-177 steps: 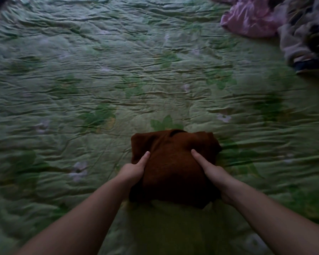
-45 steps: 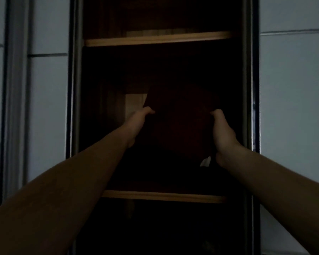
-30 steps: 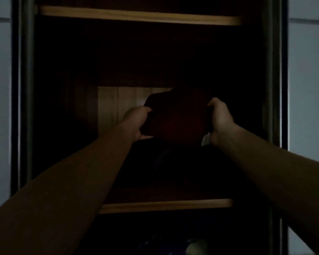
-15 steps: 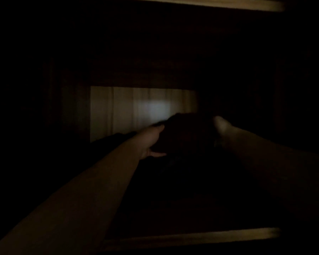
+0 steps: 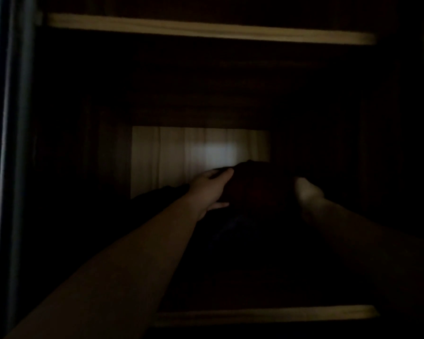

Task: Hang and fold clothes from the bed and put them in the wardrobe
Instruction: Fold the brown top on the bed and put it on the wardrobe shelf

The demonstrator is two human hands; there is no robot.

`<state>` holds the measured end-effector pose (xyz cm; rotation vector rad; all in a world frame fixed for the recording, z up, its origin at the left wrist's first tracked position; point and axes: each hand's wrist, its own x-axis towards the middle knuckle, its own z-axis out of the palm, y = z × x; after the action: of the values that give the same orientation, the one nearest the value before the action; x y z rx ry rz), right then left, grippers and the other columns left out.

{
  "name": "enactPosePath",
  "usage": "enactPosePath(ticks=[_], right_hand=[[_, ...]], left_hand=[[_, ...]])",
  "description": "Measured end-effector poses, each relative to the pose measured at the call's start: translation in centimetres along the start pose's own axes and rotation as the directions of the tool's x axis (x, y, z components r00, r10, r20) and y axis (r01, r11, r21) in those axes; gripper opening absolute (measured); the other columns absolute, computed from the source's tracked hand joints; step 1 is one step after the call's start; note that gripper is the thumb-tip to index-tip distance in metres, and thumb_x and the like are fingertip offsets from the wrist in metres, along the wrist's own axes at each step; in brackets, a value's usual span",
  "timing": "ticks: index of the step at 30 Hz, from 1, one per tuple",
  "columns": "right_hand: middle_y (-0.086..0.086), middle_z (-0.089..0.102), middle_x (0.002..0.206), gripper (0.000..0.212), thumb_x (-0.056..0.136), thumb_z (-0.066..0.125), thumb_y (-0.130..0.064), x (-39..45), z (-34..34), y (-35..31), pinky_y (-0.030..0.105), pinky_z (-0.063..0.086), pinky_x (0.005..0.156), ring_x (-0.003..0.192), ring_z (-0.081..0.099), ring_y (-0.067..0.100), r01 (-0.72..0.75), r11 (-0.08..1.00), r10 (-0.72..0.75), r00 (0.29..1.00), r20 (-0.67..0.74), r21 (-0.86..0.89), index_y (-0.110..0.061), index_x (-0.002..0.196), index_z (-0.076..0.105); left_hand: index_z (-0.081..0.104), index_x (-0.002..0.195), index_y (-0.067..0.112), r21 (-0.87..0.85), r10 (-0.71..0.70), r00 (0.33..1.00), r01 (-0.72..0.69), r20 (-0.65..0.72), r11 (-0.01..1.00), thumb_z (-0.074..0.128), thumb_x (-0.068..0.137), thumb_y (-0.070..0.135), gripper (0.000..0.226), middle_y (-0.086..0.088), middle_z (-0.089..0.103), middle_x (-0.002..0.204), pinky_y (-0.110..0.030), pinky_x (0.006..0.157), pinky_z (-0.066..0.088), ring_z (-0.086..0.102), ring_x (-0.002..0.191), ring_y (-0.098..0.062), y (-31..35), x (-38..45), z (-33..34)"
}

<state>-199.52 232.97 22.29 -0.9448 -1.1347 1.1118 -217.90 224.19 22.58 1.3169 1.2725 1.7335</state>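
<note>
Wooden wardrobe shelf edge below, another shelf edge above; interior dark. Folded dark brown garment lies deep inside, left hand gripping its side, thumb beneath; right hand against the other, finger state indiscernible.

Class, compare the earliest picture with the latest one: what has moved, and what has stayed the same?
The folded brown garment left the green bedspread and now sits deep inside the wardrobe, between the upper shelf and the lower shelf. Both arms reached in with it. Unchanged: the left hand and right hand still flank its sides; the dark hides whether they grip.
</note>
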Motion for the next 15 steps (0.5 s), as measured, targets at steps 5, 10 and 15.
enactPosePath(ticks=[5, 10, 15], right_hand=[[0.012, 0.045, 0.142, 0.046, 0.103, 0.039, -0.026, -0.4, -0.5, 0.7, 0.033, 0.038, 0.098, 0.13, 0.043, 0.035, 0.003, 0.989, 0.003, 0.999, 0.043, -0.146, 0.0, 0.141, 0.041], [0.017, 0.04, 0.146, 0.063, 0.099, 0.043, -0.042, -2.7, -0.4, 0.5, 0.037, 0.036, 0.108, 0.13, 0.043, 0.035, -0.045, 0.984, 0.034, 0.997, -0.065, -0.17, -0.001, 0.145, 0.033], [0.019, 0.038, 0.146, 0.062, 0.096, 0.049, -0.031, -4.9, -0.4, 0.8, 0.038, 0.04, 0.103, 0.126, 0.045, 0.038, 0.036, 0.961, -0.066, 0.993, -0.101, -0.274, -0.005, 0.148, 0.028]], left_hand=[[0.056, 0.128, 0.025, 0.085, -0.054, 0.998, 0.053, 0.009, 0.995, 0.058, 0.09, 0.046, 0.043, 0.001, 0.059, 0.127, -0.03, 0.068, 0.057, 0.06, 0.108, -0.017, -0.7, -2.5, 0.3], [0.045, 0.138, 0.028, 0.256, 0.025, 0.998, -0.009, -0.059, 0.967, 0.053, 0.091, 0.053, 0.054, -0.001, 0.053, 0.134, -0.031, 0.071, 0.058, 0.059, 0.111, -0.024, -1.0, -3.5, 1.2], [0.037, 0.142, 0.031, 0.341, 0.052, 0.999, -0.055, 0.017, 0.939, 0.054, 0.095, 0.037, 0.05, 0.003, 0.053, 0.129, -0.029, 0.076, 0.054, 0.056, 0.107, -0.018, -0.5, -5.5, 1.4]])
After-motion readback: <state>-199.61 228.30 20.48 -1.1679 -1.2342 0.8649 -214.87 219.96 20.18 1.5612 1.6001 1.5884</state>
